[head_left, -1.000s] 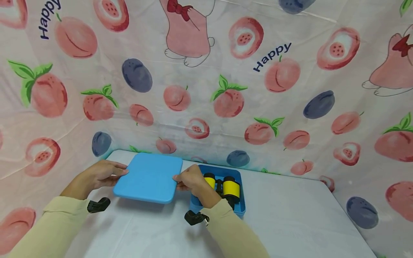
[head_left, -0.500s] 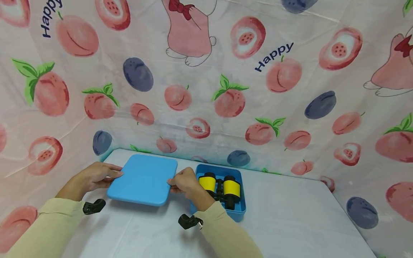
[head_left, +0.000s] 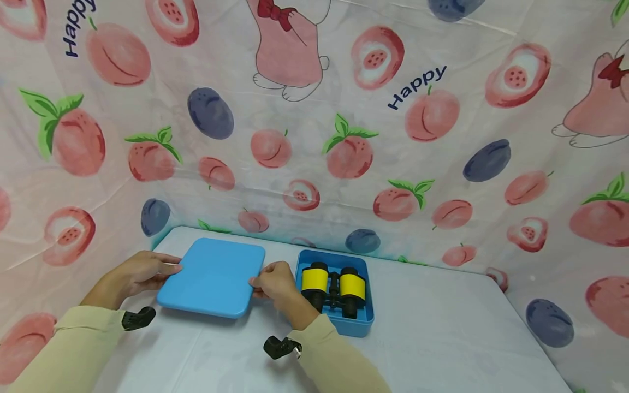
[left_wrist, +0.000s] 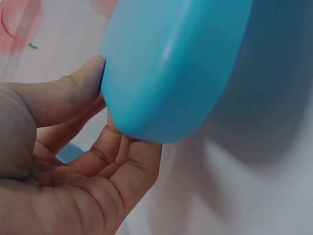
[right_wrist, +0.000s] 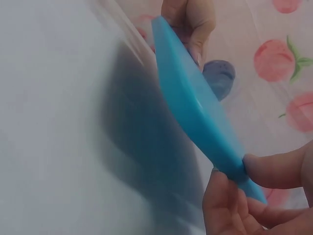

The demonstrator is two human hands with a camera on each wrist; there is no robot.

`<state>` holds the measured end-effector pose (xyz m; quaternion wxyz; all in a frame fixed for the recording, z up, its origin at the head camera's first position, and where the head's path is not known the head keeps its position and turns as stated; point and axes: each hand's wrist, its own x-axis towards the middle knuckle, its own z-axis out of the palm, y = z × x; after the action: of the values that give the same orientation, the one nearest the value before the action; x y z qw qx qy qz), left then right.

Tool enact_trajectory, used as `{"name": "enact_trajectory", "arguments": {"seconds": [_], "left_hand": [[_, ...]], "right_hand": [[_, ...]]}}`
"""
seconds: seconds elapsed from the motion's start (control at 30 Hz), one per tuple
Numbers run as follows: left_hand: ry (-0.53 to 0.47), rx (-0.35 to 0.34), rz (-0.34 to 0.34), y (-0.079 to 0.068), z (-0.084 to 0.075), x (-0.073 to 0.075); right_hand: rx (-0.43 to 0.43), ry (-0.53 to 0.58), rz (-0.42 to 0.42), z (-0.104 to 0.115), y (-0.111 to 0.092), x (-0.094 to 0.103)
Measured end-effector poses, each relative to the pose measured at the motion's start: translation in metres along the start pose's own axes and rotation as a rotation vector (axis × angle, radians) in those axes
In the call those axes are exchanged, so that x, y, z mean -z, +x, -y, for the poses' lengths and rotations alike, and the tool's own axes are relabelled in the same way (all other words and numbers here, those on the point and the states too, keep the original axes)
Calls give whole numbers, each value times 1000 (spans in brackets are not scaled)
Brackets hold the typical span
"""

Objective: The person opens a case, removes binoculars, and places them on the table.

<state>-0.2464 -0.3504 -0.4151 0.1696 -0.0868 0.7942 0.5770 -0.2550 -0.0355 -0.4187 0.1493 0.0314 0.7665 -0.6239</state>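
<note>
Both hands hold a flat blue lid (head_left: pixel 212 277) level above the left part of the table, its shadow showing beneath in the right wrist view. My left hand (head_left: pixel 138 275) grips the left edge, thumb on top and fingers underneath, as the left wrist view (left_wrist: pixel 83 142) confirms. At the opposite edge my right hand (head_left: pixel 276 284) pinches the lid between thumb and curled fingers. Just right of that hand stands an uncovered blue box (head_left: pixel 362 326). Inside it lies a pair of black and yellow binoculars (head_left: pixel 334 288).
The white tabletop (head_left: pixel 442 327) runs to the right of the box. A fruit-printed cloth (head_left: pixel 304 153) hangs behind the table and along both sides. Black wrist straps or mounts (head_left: pixel 281 347) sit at the sleeve cuffs.
The lid, held by both hands, has moved left and slightly down, away from the box. The right hand and forearm no longer cover part of the binoculars. The box has stayed put.
</note>
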Motion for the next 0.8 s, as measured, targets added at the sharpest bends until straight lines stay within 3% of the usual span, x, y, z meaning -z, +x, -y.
{"name": "enact_trajectory", "arguments": {"seconds": [0.57,0.8], "left_hand": [[-7,39,0,5,15,7],[-18,64,0,4,20,7]], "right_hand": [[-23,34,-37,-13,-1,-13],[-43,152,-61,-21,0,-20]]}}
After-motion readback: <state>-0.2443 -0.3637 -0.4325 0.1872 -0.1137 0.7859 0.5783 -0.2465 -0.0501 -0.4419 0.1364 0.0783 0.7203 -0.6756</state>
